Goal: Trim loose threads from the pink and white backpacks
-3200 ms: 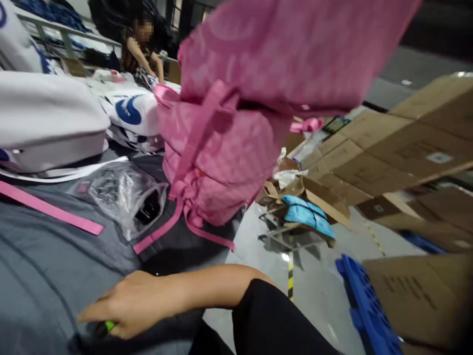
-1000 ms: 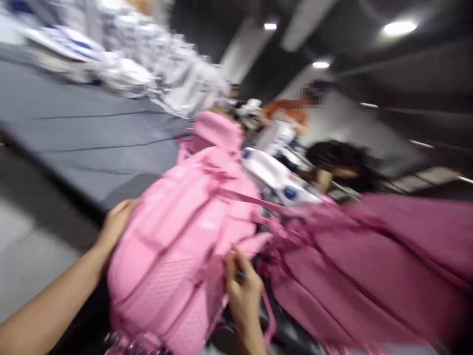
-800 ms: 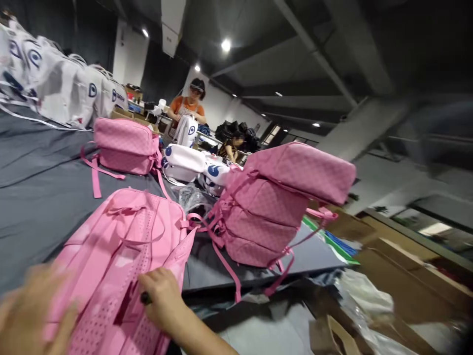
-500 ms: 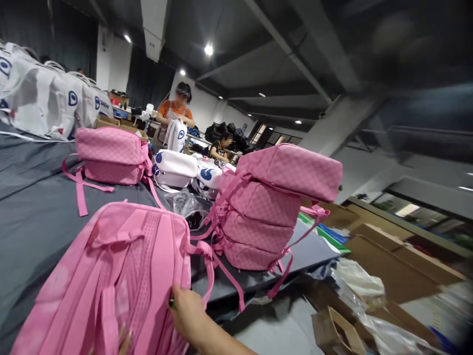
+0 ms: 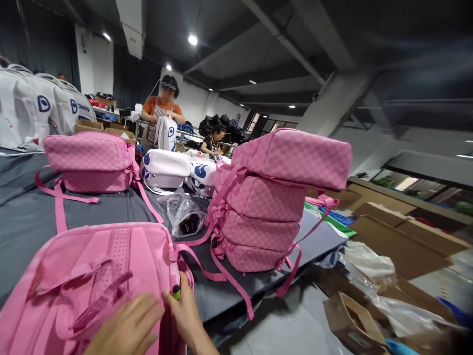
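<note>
A pink backpack [image 5: 144, 266] lies in front of me on the dark table cover, its straps and padded back facing up. Over its lower part is my left hand [image 5: 127, 323], blurred, fingers stretched out and nothing visible in them. My right hand [image 5: 186, 313] is closed at the backpack's right edge, with a small green and black object [image 5: 176, 292] showing between thumb and fingers. What kind of object it is, I cannot make out. Just beyond the bag, a clear plastic bag [image 5: 181, 212] holds something black.
Stacked pink checkered backpacks [image 5: 262, 202] stand at the table's right edge; another pink bag [image 5: 88, 162] lies further left. White backpacks [image 5: 25, 108] line the far left, and a white bag [image 5: 166, 167] lies mid-table. Cardboard boxes [image 5: 354, 320] sit lower right. A person in orange [image 5: 162, 108] handles a white backpack.
My left hand has come up into view over the backpack, whose straps now lie differently. The backpack's top edge sits lower in view, and the camera has turned slightly right.
</note>
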`<state>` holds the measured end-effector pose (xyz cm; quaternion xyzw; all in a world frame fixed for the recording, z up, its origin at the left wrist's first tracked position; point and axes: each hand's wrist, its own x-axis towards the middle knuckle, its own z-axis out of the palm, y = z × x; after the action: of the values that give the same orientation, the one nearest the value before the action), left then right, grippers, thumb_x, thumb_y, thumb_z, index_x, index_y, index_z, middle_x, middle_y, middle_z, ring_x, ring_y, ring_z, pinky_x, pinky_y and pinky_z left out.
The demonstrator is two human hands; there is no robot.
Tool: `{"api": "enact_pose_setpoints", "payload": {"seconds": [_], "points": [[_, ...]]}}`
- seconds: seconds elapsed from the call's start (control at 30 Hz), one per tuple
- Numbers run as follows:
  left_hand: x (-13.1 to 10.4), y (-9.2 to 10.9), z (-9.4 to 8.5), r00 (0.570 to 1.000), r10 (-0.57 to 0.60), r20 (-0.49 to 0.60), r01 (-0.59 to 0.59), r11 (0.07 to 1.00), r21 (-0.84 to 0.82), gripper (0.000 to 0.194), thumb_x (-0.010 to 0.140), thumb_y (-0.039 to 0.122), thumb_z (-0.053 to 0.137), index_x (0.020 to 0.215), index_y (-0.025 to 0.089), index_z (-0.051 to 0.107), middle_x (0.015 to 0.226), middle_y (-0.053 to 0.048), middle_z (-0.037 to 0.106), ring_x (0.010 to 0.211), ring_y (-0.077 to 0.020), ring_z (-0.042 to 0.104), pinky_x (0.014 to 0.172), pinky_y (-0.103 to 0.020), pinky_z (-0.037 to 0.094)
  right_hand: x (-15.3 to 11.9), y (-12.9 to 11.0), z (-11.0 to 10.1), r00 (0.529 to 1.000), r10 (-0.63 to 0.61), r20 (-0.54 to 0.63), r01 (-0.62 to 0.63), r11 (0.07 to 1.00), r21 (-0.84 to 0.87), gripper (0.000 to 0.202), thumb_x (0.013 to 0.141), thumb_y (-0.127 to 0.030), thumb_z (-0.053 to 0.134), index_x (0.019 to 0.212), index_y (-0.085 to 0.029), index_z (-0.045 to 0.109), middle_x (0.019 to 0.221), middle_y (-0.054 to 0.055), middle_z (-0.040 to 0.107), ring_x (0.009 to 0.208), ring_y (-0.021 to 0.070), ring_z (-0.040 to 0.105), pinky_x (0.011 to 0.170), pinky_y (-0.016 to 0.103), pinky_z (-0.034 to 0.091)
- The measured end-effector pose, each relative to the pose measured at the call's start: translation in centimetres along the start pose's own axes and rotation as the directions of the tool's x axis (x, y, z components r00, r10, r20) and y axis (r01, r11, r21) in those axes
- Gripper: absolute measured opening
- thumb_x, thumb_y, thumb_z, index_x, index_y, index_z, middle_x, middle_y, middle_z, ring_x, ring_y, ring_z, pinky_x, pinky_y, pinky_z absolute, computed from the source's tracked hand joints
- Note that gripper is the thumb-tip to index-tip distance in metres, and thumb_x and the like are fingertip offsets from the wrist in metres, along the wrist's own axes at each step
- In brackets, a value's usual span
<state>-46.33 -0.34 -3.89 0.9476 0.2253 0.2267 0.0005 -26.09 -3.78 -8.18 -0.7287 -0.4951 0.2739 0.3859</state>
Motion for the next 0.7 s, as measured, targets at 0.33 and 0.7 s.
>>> {"api": "enact_pose_setpoints", "payload": {"seconds": [0.33,0.7], "points": [[4.1,-3.0,-3.6,0.872,-0.122,0.473,0.016,0.975,0.223,0.027,0.086,0.01,0.061,0.104,0.019,0.079,0.105,-0.012,0.076,0.102,-0.0328,0.068,0.091,-0.049,0.052,-2.7,-0.7,2.6,0.919,-0.391,-0.045,0.392,0.92,0.008,0.068,0.069,-0.006,0.056,0.135,-0.018,0.051,0.112,0.008,0.071,0.096,0.0223,0.071,0.086,0.032,0.057],[6.8,-3.6,-4.0,0.869,-0.163,0.467,0.061,0.972,0.226,0.016,0.091,0.029,0.064,0.092,0.023,0.079,0.103,-0.004,0.076,0.105,-0.0276,0.066,0.094,-0.045,0.049,-0.2,4.2,4.8,0.867,-0.491,-0.079,0.479,0.867,-0.137,0.052,0.088,-0.02,0.056,0.14,-0.018,0.056,0.13,0.012,0.07,0.118,0.0269,0.069,0.09,0.03,0.06]]}}
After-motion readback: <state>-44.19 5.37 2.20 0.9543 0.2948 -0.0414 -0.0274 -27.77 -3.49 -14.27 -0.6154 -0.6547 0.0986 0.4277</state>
